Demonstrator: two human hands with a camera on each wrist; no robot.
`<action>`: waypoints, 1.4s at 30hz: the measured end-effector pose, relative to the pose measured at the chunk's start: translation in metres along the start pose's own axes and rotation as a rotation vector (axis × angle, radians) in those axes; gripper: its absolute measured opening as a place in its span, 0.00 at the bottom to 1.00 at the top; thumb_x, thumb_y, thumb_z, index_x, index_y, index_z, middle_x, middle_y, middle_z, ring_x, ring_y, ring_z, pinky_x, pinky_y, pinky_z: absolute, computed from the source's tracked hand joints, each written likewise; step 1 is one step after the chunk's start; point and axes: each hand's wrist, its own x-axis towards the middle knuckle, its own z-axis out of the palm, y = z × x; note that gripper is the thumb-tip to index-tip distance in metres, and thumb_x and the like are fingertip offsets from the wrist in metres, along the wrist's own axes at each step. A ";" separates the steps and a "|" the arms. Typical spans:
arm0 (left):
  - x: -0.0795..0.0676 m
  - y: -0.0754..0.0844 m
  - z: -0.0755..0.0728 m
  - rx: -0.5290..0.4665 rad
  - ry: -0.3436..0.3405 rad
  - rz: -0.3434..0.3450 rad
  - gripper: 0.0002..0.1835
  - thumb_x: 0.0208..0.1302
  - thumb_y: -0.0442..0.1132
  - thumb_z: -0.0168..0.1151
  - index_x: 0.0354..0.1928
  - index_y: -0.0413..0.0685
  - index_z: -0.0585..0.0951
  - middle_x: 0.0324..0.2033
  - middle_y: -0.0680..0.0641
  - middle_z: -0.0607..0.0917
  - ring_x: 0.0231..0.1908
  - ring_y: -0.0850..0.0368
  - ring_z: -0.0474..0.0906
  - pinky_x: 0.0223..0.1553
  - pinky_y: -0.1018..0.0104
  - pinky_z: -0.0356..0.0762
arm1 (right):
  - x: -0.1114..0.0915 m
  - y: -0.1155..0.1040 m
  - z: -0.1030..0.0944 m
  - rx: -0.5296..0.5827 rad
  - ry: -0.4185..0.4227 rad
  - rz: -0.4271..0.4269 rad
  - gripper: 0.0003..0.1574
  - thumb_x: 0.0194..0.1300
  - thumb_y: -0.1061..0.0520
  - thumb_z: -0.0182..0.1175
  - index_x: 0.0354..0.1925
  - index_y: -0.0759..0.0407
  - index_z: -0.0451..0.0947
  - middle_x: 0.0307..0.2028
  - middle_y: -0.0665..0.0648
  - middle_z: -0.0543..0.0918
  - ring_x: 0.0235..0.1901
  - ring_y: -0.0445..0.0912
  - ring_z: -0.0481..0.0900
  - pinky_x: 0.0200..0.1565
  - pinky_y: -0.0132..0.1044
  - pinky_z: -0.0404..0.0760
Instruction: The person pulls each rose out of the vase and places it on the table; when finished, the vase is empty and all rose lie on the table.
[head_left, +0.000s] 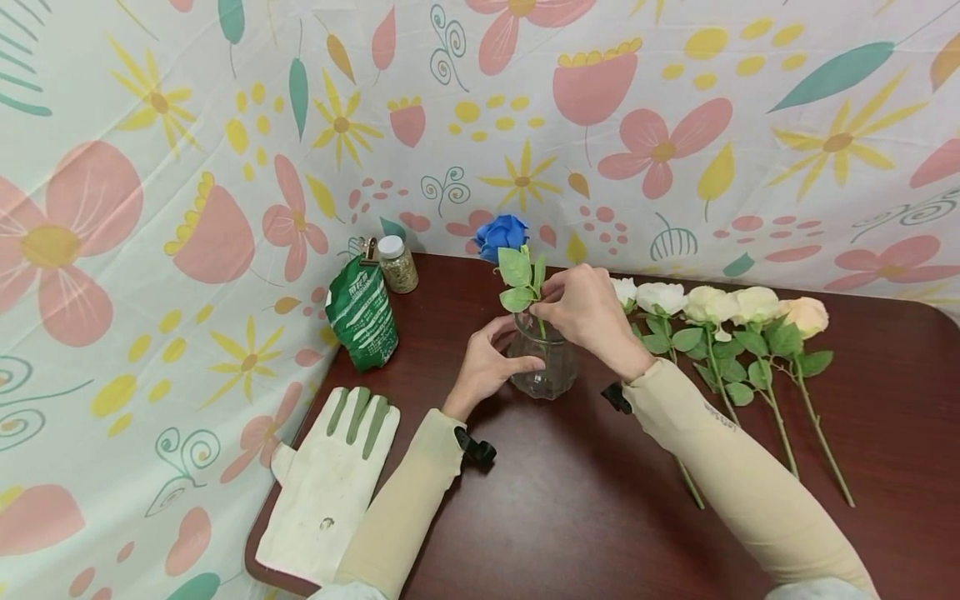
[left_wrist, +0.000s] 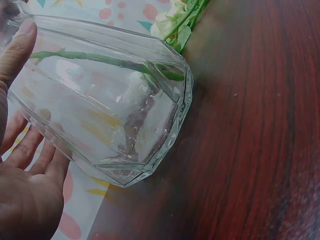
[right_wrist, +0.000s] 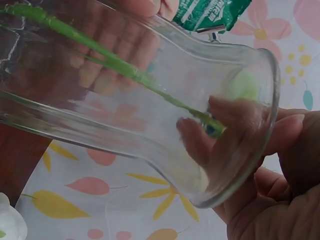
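Note:
A blue rose (head_left: 501, 237) stands in a clear faceted glass vase (head_left: 543, 382) on the table, its bloom and leaves above the rim. My right hand (head_left: 591, 312) pinches the stem at the vase's mouth. Through the glass in the right wrist view, the green stem (right_wrist: 107, 57) slants down inside the vase, and some right fingertips appear behind the rim. My left hand (head_left: 483, 364) holds the vase from its left side. In the left wrist view its thumb (left_wrist: 20, 50) lies against the glass, with the other fingers on the far side. The stem's lower end is near the vase's base.
Several pale roses (head_left: 708, 307), white to peach, lie side by side at the right. Back left are a green packet (head_left: 363, 321) with a clip and a small white-lidded jar (head_left: 397, 265). A white glove-shaped hand (head_left: 330, 492) lies at the left edge. Patterned cloth hangs behind.

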 end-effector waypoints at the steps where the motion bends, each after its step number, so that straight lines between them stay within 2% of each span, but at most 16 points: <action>1: 0.000 0.000 0.000 -0.003 -0.001 0.001 0.42 0.57 0.51 0.87 0.71 0.46 0.80 0.67 0.41 0.84 0.71 0.44 0.80 0.80 0.51 0.76 | 0.000 0.000 0.001 -0.006 0.006 -0.003 0.12 0.66 0.60 0.76 0.45 0.66 0.93 0.39 0.67 0.95 0.37 0.59 0.94 0.35 0.50 0.94; 6: 0.000 0.000 0.000 -0.004 -0.004 0.003 0.46 0.54 0.60 0.85 0.71 0.45 0.80 0.67 0.40 0.84 0.71 0.43 0.80 0.80 0.51 0.76 | 0.001 -0.001 0.004 -0.013 0.021 -0.017 0.11 0.66 0.62 0.74 0.46 0.68 0.93 0.38 0.68 0.95 0.33 0.57 0.94 0.34 0.49 0.93; 10: 0.000 0.000 0.000 0.007 -0.001 0.008 0.52 0.49 0.68 0.83 0.71 0.44 0.80 0.67 0.40 0.84 0.71 0.43 0.80 0.80 0.50 0.76 | 0.003 0.000 0.006 -0.025 0.023 -0.040 0.09 0.66 0.63 0.73 0.43 0.67 0.93 0.33 0.67 0.94 0.25 0.54 0.91 0.26 0.39 0.86; 13: 0.000 0.000 0.000 0.007 -0.001 0.018 0.53 0.48 0.69 0.83 0.71 0.44 0.80 0.66 0.39 0.85 0.71 0.43 0.80 0.80 0.49 0.76 | 0.004 0.001 0.006 -0.030 0.025 -0.052 0.08 0.65 0.64 0.73 0.42 0.66 0.94 0.30 0.66 0.94 0.21 0.50 0.87 0.21 0.32 0.78; 16: 0.000 0.000 0.000 0.006 -0.002 0.022 0.52 0.48 0.69 0.83 0.70 0.44 0.80 0.66 0.39 0.85 0.70 0.42 0.81 0.80 0.48 0.76 | 0.004 0.001 0.006 -0.020 0.021 -0.051 0.09 0.65 0.65 0.72 0.43 0.65 0.95 0.30 0.65 0.94 0.19 0.48 0.85 0.21 0.31 0.75; 25: 0.001 -0.001 0.000 -0.001 0.013 -0.001 0.47 0.51 0.60 0.88 0.71 0.49 0.82 0.66 0.41 0.86 0.71 0.45 0.80 0.80 0.50 0.76 | 0.003 0.003 0.002 0.037 0.034 -0.002 0.11 0.66 0.63 0.71 0.46 0.63 0.95 0.23 0.61 0.92 0.17 0.44 0.83 0.22 0.32 0.76; 29: 0.000 -0.001 0.000 -0.005 0.014 -0.011 0.46 0.51 0.60 0.88 0.71 0.50 0.82 0.66 0.42 0.86 0.71 0.46 0.80 0.80 0.51 0.76 | 0.002 0.004 0.001 0.081 0.031 0.029 0.11 0.68 0.61 0.71 0.48 0.62 0.94 0.23 0.61 0.92 0.16 0.42 0.83 0.21 0.33 0.76; 37: 0.001 -0.001 0.001 -0.025 0.007 0.003 0.44 0.53 0.55 0.88 0.71 0.49 0.82 0.66 0.41 0.86 0.70 0.46 0.81 0.80 0.53 0.76 | 0.001 0.007 0.000 0.172 0.076 0.046 0.11 0.69 0.59 0.72 0.46 0.63 0.94 0.25 0.65 0.92 0.23 0.55 0.91 0.19 0.32 0.76; 42: 0.002 -0.002 0.001 -0.030 0.006 0.013 0.42 0.54 0.51 0.88 0.71 0.48 0.82 0.65 0.41 0.86 0.70 0.46 0.81 0.80 0.54 0.76 | 0.001 0.007 -0.002 0.208 0.100 0.053 0.10 0.69 0.60 0.71 0.45 0.62 0.95 0.27 0.67 0.92 0.22 0.53 0.90 0.20 0.32 0.75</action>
